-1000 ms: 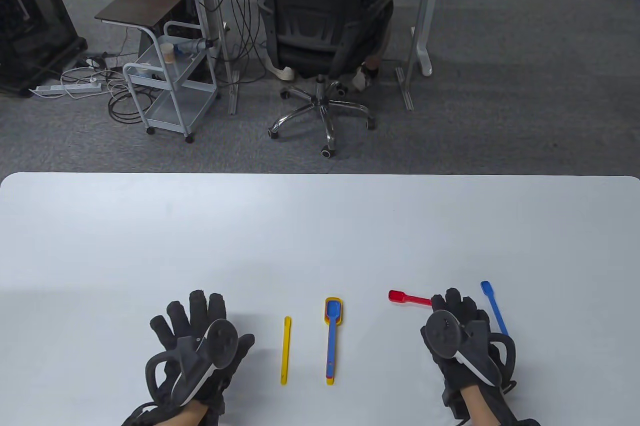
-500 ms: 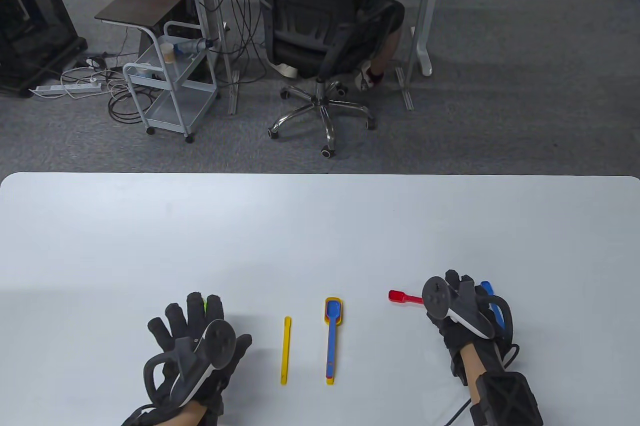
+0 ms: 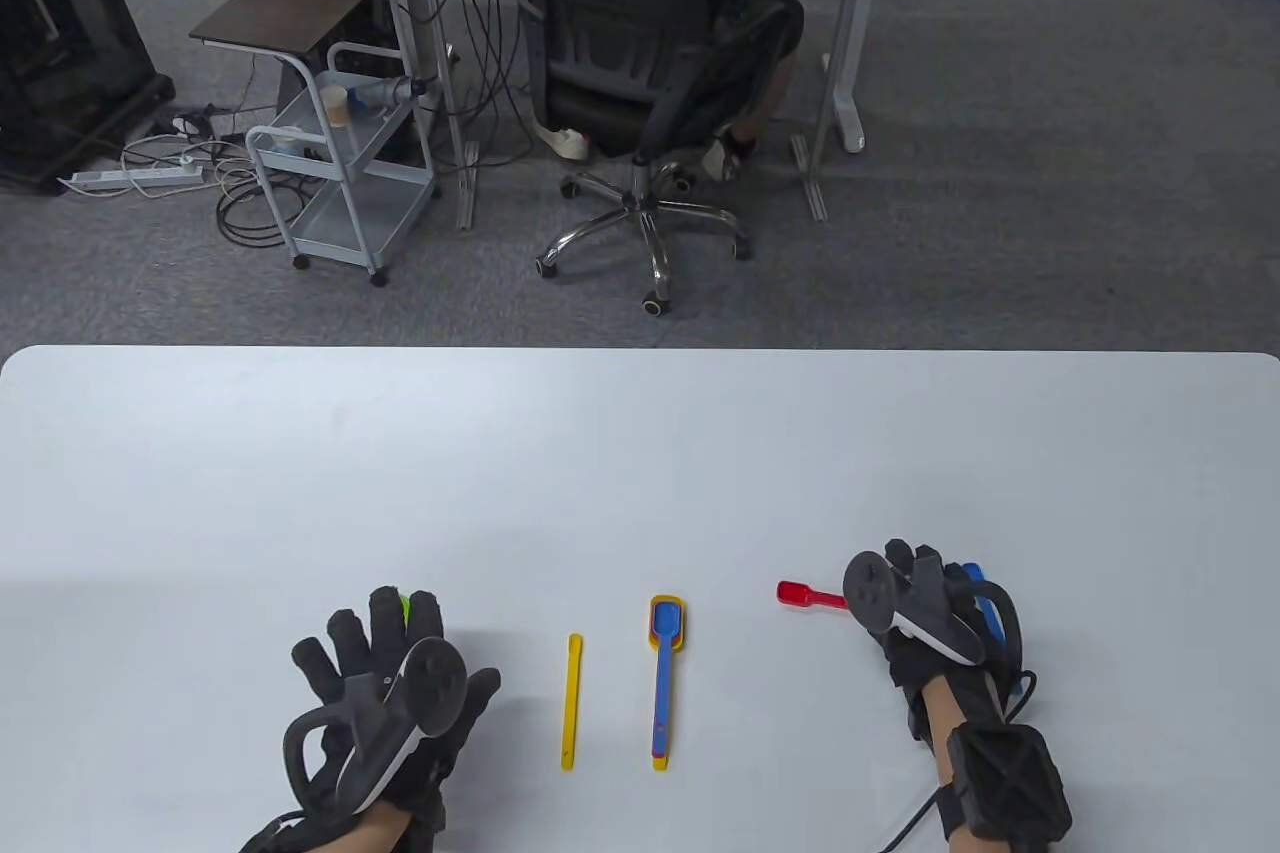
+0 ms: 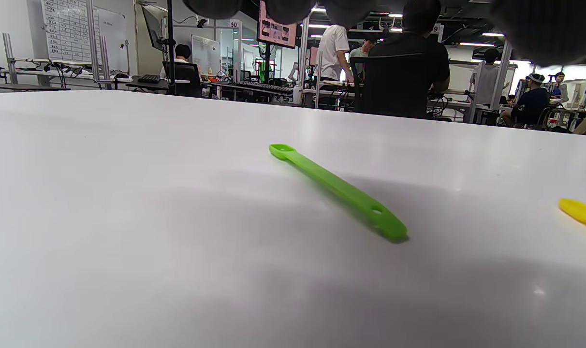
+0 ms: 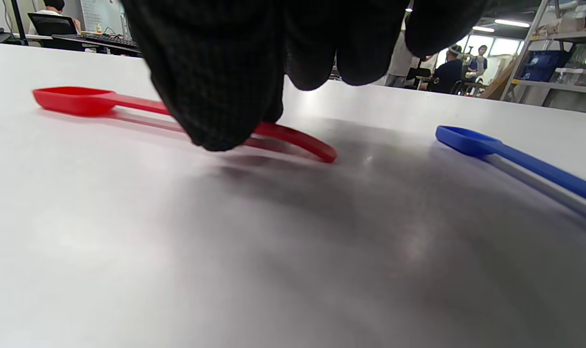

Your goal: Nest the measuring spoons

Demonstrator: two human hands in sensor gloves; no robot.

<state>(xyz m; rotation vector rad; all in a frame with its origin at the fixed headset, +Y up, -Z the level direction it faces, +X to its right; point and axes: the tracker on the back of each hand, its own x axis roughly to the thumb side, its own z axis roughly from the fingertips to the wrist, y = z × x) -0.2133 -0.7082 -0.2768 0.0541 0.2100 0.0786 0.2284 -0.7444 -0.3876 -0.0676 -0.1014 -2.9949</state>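
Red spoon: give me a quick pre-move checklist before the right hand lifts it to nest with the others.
1. Right hand over the red spoon handle: ok, fingers at mid-handle.
2. Firm pinch on the handle: cannot tell; the contact is hidden behind the fingers.
3. Red spoon flat on the table: ok.
4. Blue spoon apart from the red one: ok, a gap lies between them.
5. Nest target ready: ok, the blue-on-yellow pair lies at centre.
6. Left hand clear of the path: ok; green spoon lies untouched.
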